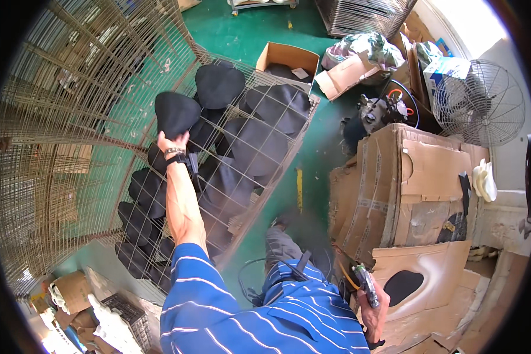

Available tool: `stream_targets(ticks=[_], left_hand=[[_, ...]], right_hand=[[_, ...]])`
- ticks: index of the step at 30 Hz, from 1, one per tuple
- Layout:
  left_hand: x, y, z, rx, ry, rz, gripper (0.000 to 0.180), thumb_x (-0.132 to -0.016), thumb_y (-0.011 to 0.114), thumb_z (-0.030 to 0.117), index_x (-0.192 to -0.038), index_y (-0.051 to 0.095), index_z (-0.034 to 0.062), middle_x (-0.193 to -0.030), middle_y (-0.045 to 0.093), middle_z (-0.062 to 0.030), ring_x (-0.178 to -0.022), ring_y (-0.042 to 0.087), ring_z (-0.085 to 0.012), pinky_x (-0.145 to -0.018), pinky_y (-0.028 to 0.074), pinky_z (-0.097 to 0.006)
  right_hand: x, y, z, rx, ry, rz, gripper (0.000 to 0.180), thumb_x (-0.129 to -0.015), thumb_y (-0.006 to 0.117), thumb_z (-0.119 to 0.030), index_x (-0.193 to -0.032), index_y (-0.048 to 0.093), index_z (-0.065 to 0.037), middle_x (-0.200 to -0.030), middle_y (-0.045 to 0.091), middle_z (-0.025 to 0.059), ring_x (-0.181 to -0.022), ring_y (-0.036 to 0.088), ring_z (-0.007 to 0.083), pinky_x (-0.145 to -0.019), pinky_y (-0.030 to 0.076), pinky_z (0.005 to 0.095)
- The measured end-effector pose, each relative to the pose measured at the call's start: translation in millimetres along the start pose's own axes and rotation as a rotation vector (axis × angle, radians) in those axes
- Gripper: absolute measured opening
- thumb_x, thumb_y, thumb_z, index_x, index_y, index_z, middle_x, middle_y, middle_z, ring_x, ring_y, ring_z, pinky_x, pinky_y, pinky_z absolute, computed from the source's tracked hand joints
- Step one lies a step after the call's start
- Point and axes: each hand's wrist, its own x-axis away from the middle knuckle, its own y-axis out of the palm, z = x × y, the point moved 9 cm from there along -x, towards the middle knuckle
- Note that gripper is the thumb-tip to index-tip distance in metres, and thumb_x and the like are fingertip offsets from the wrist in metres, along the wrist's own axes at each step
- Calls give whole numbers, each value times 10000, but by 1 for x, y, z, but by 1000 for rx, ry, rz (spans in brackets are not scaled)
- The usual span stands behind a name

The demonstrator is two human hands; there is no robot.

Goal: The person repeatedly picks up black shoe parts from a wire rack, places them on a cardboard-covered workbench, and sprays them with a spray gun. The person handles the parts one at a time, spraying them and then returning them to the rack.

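Observation:
My left hand (pixel 172 143) reaches out over a wire rack (pixel 265 127) and grips the lower edge of a black rounded pad (pixel 177 114). Several similar dark pads lie on and under the wire grid, among them a rounded one (pixel 219 85) just beyond the held piece. Low at the right, my right hand (pixel 376 310) is closed around a metal spray gun (pixel 367 285) with an orange hose by it. Beside that hand, a black oval pad (pixel 403 287) lies on a cardboard sheet (pixel 436 268), ringed by a whitish smear.
Tall wire racks (pixel 71 135) stand along the left. Large cardboard boxes (pixel 366 189) are stacked at my right, with a wire-caged fan (pixel 481 103) behind. An open carton (pixel 289 59) and a machine with hoses (pixel 374 112) sit on the green floor (pixel 218 23).

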Motion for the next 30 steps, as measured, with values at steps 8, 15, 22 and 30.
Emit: stream_targets(ticks=[8, 15, 22, 30], left_hand=[[64, -13, -99, -843, 263, -333, 225, -897, 696, 167, -1085, 586, 114, -791, 558, 9, -623, 521, -78, -473, 389, -217], [336, -8, -292, -1070, -127, -991, 289, -914, 663, 76, -1186, 617, -11, -816, 669, -43, -691, 620, -113, -617, 500, -251], [491, -148, -441, -1813, -587, -1834, 520, -926, 690, 288, -1333, 574, -13, -1271, 654, -168, -1147, 631, -228, -977, 500, -347], [357, -263, -470, -2309, -751, -1508, 429, -891, 663, 216, -1263, 610, 8, -932, 716, -118, -760, 711, -241, -671, 582, -391]], right_hand=[[28, -4, -7, -14, 34, 77, 471, -831, 658, -48, -1298, 627, 2, -730, 518, 6, -653, 442, 88, -578, 390, 261], [82, -35, 49, -59, 146, 290, 443, -834, 664, -50, -1270, 633, 26, -776, 616, 131, -656, 579, 188, -633, 474, 324], [168, -116, 114, -104, 115, 630, 519, -797, 720, -15, -1304, 608, -6, -908, 652, 187, -768, 640, 343, -719, 512, 380], [341, -150, 198, -263, 404, 1188, 462, -832, 721, -3, -1281, 616, 22, -956, 683, 185, -761, 653, 260, -713, 514, 318]])
